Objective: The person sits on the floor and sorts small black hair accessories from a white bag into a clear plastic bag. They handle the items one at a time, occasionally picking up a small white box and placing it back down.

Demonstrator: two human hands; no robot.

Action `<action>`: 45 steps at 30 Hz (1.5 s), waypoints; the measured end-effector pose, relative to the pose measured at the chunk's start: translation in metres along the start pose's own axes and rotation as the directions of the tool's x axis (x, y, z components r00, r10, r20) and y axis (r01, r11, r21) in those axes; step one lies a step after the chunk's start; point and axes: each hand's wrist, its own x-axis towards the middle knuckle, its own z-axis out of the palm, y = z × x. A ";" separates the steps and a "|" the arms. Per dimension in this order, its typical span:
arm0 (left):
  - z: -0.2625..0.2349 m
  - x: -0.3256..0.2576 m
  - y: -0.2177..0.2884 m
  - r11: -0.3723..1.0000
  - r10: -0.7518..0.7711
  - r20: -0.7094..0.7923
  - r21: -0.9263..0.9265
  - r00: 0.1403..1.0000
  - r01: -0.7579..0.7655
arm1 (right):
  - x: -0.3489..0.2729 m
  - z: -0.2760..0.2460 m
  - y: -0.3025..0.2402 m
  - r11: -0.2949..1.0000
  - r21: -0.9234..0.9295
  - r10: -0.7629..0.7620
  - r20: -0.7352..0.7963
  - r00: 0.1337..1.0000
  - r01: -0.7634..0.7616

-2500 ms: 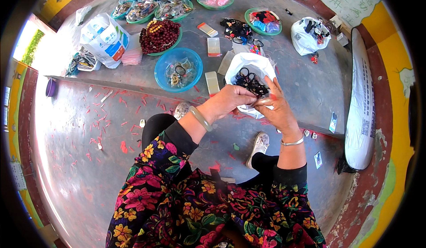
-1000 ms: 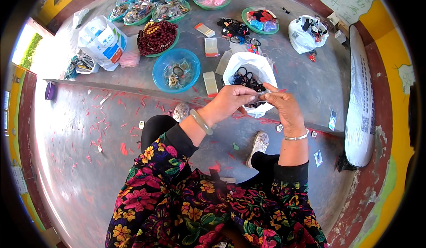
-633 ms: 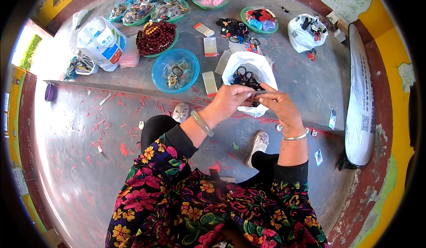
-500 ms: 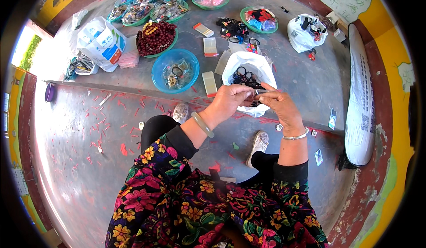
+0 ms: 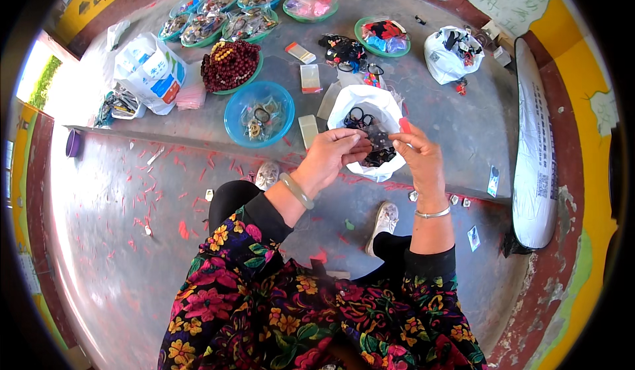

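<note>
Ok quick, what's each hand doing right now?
Left hand: fingers pinched on a small dark hair tie.
Right hand: fingers pinched on the same tie.

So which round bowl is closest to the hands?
The blue bowl, just beyond the left hand; the other bowls are green-rimmed and sit farther back.

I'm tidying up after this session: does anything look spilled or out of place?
Yes: red scraps lie scattered over the grey floor below the step, and small clear packets lie loose between the bowls. Both hands hold a small dark item.
</note>
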 end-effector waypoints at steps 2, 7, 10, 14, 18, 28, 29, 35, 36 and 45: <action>0.002 -0.002 0.003 0.993 0.017 -0.065 0.116 0.998 -0.009 | 0.001 -0.002 0.002 0.986 -0.165 -0.005 0.002 1.000 0.006; 0.008 -0.001 0.010 0.862 0.180 -0.063 0.491 0.982 -0.127 | 0.000 0.004 0.009 0.865 -0.430 -0.267 0.043 0.963 0.259; 0.007 -0.006 0.008 0.754 0.214 0.082 0.619 0.973 -0.218 | -0.002 0.017 0.015 0.746 -0.522 -0.390 0.161 0.907 0.413; 0.005 0.000 0.000 0.581 0.274 0.210 0.741 0.938 -0.336 | -0.008 0.025 0.009 0.476 -0.662 -0.496 0.342 0.798 0.579; 0.001 -0.003 0.003 0.677 0.088 0.062 0.728 0.994 -0.105 | -0.010 0.031 0.007 0.398 -0.657 -0.513 0.419 0.749 0.641; -0.019 0.002 0.003 0.781 0.033 -0.068 0.624 0.997 0.017 | -0.008 0.044 0.008 0.333 -0.631 -0.519 0.498 0.695 0.701; -0.020 0.002 0.005 0.744 0.059 -0.080 0.669 0.995 0.010 | -0.007 0.042 0.005 0.385 -0.603 -0.521 0.483 0.704 0.699; -0.030 0.001 0.017 0.736 0.195 -0.100 0.673 0.976 -0.078 | 0.017 0.015 0.002 0.812 -0.366 -0.464 0.068 0.883 0.455; -0.031 0.001 0.018 0.756 0.209 -0.089 0.646 0.974 -0.103 | 0.021 0.010 0.004 0.882 -0.293 -0.393 -0.027 0.919 0.368; -0.022 -0.010 0.029 0.850 0.191 -0.107 0.515 0.976 -0.110 | 0.058 -0.007 0.057 0.939 -0.324 0.072 -0.137 0.988 -0.113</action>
